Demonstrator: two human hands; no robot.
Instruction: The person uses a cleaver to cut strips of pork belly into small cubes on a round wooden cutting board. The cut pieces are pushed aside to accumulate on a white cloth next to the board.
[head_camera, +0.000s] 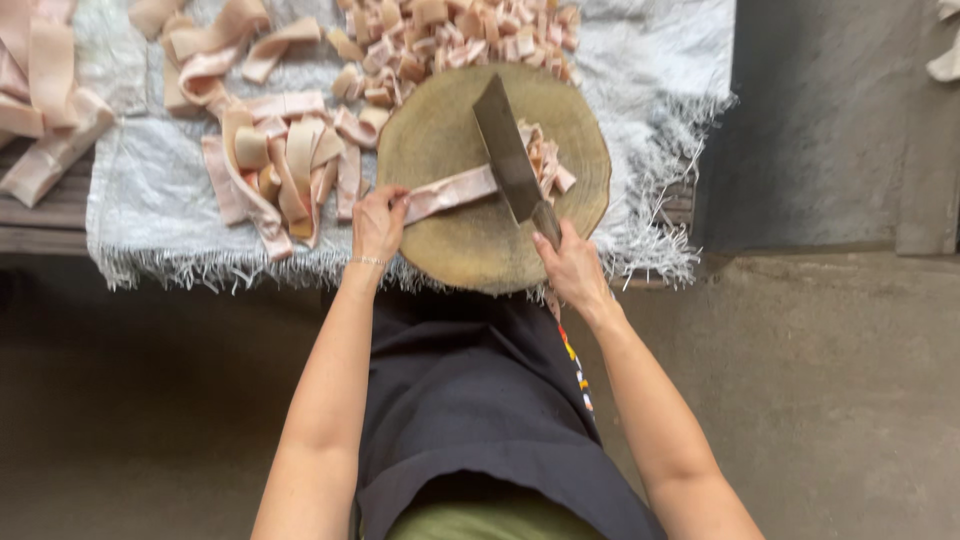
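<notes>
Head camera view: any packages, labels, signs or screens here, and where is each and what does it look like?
No packages, signs or screens.
Printed strip: on the dark apron beside the right forearm, a narrow band of red, yellow and white marks, too small to make out.

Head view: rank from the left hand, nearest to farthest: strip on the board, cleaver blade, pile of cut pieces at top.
1. The strip: under the fingers of the left hand, on the round chopping board.
2. The cleaver blade: to the right, mid-board, across the strip's far end, held by the right hand.
3. The pile of cut pieces: beyond the board, on the white cloth.
</notes>
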